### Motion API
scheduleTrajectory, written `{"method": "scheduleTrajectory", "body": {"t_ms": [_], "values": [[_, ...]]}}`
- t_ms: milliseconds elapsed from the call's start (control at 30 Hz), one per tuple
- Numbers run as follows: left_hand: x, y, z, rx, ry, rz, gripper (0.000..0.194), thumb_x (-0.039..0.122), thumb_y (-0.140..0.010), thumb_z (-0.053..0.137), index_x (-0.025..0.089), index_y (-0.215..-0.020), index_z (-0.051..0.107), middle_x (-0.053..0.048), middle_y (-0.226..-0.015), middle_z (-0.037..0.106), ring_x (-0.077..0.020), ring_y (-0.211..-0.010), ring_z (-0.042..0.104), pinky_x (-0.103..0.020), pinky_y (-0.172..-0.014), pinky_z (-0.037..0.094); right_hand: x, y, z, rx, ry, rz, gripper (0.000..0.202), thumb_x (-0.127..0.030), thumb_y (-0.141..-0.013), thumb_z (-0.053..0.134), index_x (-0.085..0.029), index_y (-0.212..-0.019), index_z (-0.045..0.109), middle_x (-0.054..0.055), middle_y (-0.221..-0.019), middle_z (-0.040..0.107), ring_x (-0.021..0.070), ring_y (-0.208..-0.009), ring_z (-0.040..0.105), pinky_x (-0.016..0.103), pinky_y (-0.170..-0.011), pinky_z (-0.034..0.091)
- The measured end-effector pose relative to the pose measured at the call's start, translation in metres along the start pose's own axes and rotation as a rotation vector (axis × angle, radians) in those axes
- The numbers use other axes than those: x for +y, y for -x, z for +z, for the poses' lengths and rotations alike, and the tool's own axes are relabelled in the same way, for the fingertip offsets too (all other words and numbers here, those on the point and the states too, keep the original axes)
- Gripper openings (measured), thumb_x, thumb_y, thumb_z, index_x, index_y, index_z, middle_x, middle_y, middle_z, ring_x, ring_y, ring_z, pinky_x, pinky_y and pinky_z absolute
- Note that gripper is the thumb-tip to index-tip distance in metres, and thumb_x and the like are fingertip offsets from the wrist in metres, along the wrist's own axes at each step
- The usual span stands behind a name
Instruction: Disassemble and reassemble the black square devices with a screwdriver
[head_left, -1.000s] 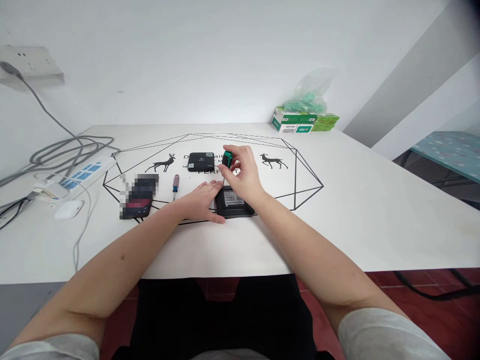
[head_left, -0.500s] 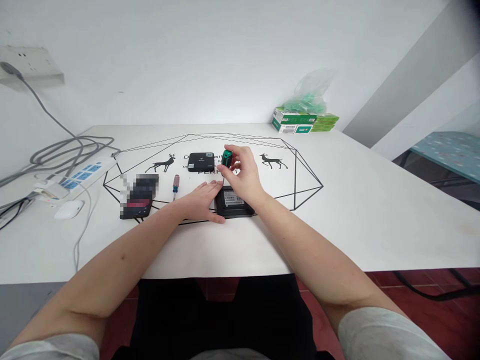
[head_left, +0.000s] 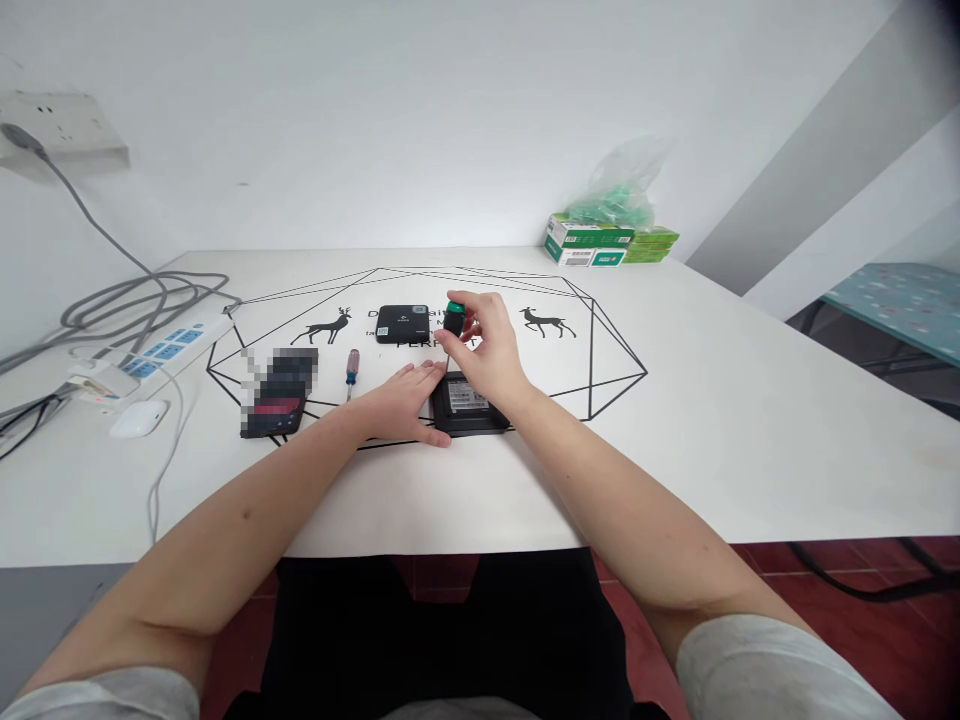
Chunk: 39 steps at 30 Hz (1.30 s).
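Observation:
My right hand [head_left: 484,345] is closed round the green and black handle of a screwdriver [head_left: 454,318]. The screwdriver stands upright, its shaft pointing down to the far left corner of a black device [head_left: 469,400] with a white label. Fingers apart, my left hand [head_left: 405,405] lies against the device's left edge. Beyond my hands is a flat black box [head_left: 403,324] with small stickers. A second screwdriver [head_left: 352,370], with a clear reddish and blue handle, lies left of my left hand.
A phone [head_left: 279,392], partly pixelated, lies at the left. Farther left are a power strip [head_left: 176,348], coiled grey cables [head_left: 112,300] and a white case [head_left: 139,418]. Green and white boxes [head_left: 589,240] with a plastic bag stand at the back right of the white table [head_left: 720,430].
The screwdriver handle has turned slightly in my right hand, showing more black on its side. My left hand and the black device have stayed in place.

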<state>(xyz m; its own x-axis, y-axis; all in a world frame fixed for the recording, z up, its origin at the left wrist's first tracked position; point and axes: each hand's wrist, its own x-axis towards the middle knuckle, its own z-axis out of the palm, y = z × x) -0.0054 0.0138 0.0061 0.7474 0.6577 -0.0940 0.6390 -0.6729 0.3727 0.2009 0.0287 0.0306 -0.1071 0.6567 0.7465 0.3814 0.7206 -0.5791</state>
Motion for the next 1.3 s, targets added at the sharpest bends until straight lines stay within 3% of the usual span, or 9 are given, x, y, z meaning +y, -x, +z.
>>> {"method": "scheduleTrajectory", "body": {"t_ms": [233,433,533,700,900,1300], "values": [[0.0034,0.0007,-0.0012,-0.041,-0.014,-0.062,0.142,0.091,-0.084,0.065,0.008,-0.179,0.0,-0.025,-0.185,0.011,-0.0435,-0.173,0.009,-0.056,-0.14,0.007,-0.0026,0.0016,-0.0003,-0.04,-0.089,-0.007,0.045,-0.028,-0.101,0.055,-0.032,-0.146,0.058,0.01,-0.135,0.067,0.0285,-0.12,0.065,0.048,-0.091,0.067],[-0.0019,0.0003,0.0016,0.004,-0.007,-0.004,0.141,0.092,-0.085,0.064,0.015,-0.18,-0.005,-0.023,-0.185,0.012,-0.0465,-0.172,0.011,-0.061,-0.138,0.011,-0.0004,-0.0002,-0.0007,-0.009,-0.015,-0.008,0.049,-0.039,-0.093,0.075,-0.033,-0.141,0.062,0.008,-0.125,0.061,0.0252,-0.107,0.064,0.045,-0.084,0.067],[-0.002,0.0001,0.0014,-0.006,-0.009,-0.008,0.141,0.092,-0.086,0.065,0.013,-0.18,-0.004,-0.025,-0.185,0.014,-0.0445,-0.172,0.012,-0.059,-0.139,0.01,0.0005,0.0004,-0.0003,-0.007,-0.008,-0.008,0.05,-0.033,-0.094,0.07,-0.033,-0.143,0.06,0.008,-0.121,0.062,0.0247,-0.103,0.064,0.045,-0.082,0.068],[0.0025,0.0009,-0.001,-0.025,-0.003,-0.038,0.14,0.09,-0.085,0.067,0.011,-0.18,0.001,-0.024,-0.185,0.012,-0.0427,-0.173,0.01,-0.056,-0.14,0.007,0.0006,0.0023,0.0009,-0.006,-0.069,0.009,0.054,-0.023,-0.095,0.058,-0.033,-0.148,0.053,0.01,-0.138,0.067,0.0263,-0.113,0.068,0.047,-0.088,0.069],[0.0028,0.0008,-0.0015,-0.01,0.001,-0.012,0.14,0.089,-0.086,0.066,0.014,-0.18,-0.005,-0.022,-0.186,0.013,-0.0421,-0.173,0.012,-0.059,-0.139,0.009,0.0009,0.0003,0.0006,-0.012,-0.012,-0.003,0.052,-0.037,-0.094,0.071,-0.032,-0.144,0.057,0.011,-0.134,0.068,0.0293,-0.116,0.066,0.048,-0.085,0.069],[0.0017,0.0,-0.0007,-0.021,-0.012,-0.035,0.141,0.091,-0.085,0.066,0.011,-0.18,0.001,-0.025,-0.185,0.012,-0.045,-0.172,0.013,-0.058,-0.139,0.01,0.0001,0.0006,0.0002,0.013,-0.008,-0.015,0.045,-0.032,-0.096,0.069,-0.031,-0.141,0.061,0.008,-0.124,0.067,0.0257,-0.108,0.066,0.044,-0.084,0.068]]}}
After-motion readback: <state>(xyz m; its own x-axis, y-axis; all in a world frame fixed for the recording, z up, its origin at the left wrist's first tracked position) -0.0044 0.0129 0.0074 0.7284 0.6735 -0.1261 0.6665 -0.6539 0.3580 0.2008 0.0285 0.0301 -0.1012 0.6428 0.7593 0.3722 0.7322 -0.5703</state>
